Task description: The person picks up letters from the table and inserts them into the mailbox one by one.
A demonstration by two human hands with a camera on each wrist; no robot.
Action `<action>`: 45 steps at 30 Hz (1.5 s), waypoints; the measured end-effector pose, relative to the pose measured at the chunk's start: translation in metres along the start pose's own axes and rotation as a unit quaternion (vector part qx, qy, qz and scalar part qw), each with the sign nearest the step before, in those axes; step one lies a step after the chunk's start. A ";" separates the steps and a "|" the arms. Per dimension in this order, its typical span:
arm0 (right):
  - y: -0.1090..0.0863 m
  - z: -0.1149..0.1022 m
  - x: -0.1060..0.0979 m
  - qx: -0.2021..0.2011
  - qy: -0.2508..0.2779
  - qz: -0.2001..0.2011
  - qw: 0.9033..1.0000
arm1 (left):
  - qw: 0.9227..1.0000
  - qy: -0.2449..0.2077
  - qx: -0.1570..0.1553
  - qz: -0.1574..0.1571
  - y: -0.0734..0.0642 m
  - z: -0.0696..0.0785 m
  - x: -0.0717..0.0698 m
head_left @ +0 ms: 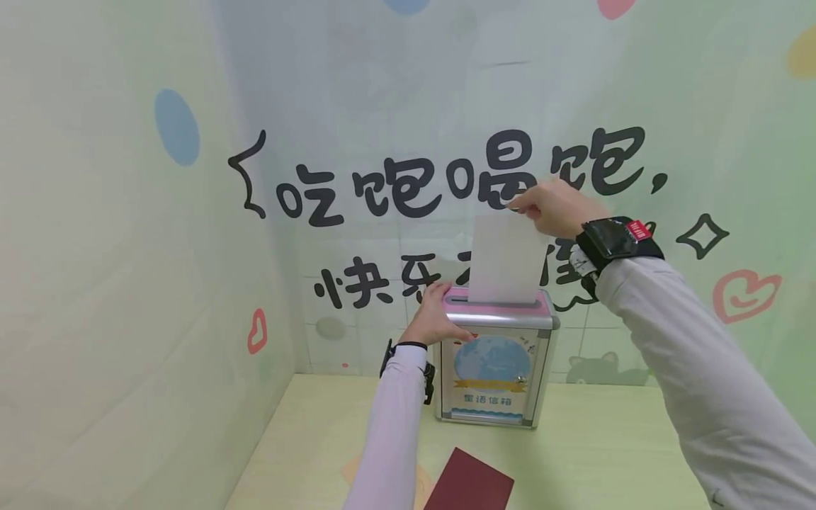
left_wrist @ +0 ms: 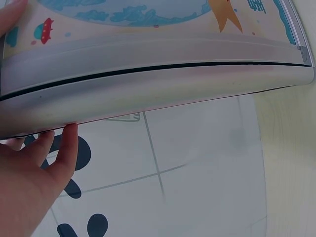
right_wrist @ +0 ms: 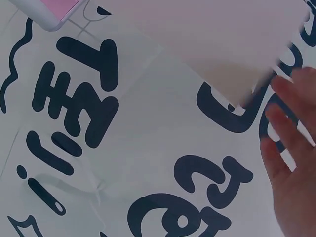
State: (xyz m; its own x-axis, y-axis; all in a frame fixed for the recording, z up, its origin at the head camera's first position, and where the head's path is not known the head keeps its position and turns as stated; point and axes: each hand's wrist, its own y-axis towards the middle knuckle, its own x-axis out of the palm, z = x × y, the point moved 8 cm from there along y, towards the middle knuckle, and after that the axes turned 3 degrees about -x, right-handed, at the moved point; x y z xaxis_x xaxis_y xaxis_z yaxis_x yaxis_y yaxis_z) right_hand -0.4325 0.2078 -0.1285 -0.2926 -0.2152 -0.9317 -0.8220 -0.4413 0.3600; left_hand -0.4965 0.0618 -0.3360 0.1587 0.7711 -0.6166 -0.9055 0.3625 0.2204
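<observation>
Pale walls [head_left: 382, 92] printed with bold black characters and pastel spots are enclosing a light yellow-green table [head_left: 593, 453], and near its back edge a silver metal-framed box with a pink top [head_left: 491, 361] is standing upright. One flat, white, rectangular paper [head_left: 505, 262] is rising nearly vertically from the long slot [head_left: 457, 300] in that top; how deep its lower edge is sitting is not showing. It is looking light, smooth and fairly stiff, though likely to buckle if pushed hard, so the upper edge or a top corner is seeming the best hold. At that upper edge, toward its right corner, the right hand [head_left: 561, 205] is pinching the paper with fingertips nearly together, while its other fingers are spreading loosely. The left hand [head_left: 436, 319] is gripping the box's upper left corner, thumb on the front, fingers parting around to the back. Nearer the viewer, a dark red rectangular booklet [head_left: 472, 482] is lying on the table beside a peach-coloured paper piece [head_left: 422, 487], partly hidden by the left sleeve [head_left: 392, 432].
</observation>
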 end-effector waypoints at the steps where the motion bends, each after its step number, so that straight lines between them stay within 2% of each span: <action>1: 0.000 0.001 0.002 0.005 -0.008 -0.017 1.000 | 1.000 -0.001 0.001 0.000 0.001 0.000 0.000; 6: -0.003 0.007 0.012 0.045 -0.044 -0.091 0.994 | 1.000 -0.003 0.005 -0.002 0.002 -0.002 0.001; 13: -0.008 0.012 0.020 0.065 -0.037 -0.110 0.991 | 1.000 -0.012 0.008 -0.004 0.001 -0.001 0.000; 17: -0.013 0.020 0.034 0.079 -0.030 -0.114 0.990 | 1.000 -0.003 0.008 -0.002 0.002 -0.001 0.000; 23: -0.028 0.036 0.077 0.098 -0.003 -0.125 0.987 | 1.000 0.007 0.003 -0.001 0.003 -0.002 0.000; 31: -0.057 0.053 0.145 0.142 0.038 -0.164 0.975 | 1.000 0.004 0.009 0.000 0.003 -0.001 0.000; 34: -0.065 0.057 0.162 0.141 0.060 -0.153 0.976 | 1.000 0.005 0.011 0.000 0.004 -0.001 0.000; 37: -0.068 0.059 0.173 0.135 0.111 -0.112 0.978 | 1.000 0.007 0.010 -0.004 0.004 0.000 0.001; 41: -0.069 0.061 0.176 0.132 0.190 -0.045 0.972 | 1.000 0.019 0.007 -0.003 0.003 0.002 0.000; 45: -0.071 0.063 0.180 0.153 0.206 -0.030 0.966 | 1.000 0.016 0.007 -0.007 0.002 0.002 -0.001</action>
State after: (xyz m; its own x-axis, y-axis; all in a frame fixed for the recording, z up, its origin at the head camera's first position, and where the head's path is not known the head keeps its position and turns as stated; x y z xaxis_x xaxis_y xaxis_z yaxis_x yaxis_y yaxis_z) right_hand -0.4579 0.2554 -0.3246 -0.0728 -0.5534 -0.8297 -0.9561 -0.1982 0.2161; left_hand -0.4978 0.0631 -0.3333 0.1578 0.7490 -0.6435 -0.8977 0.3803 0.2226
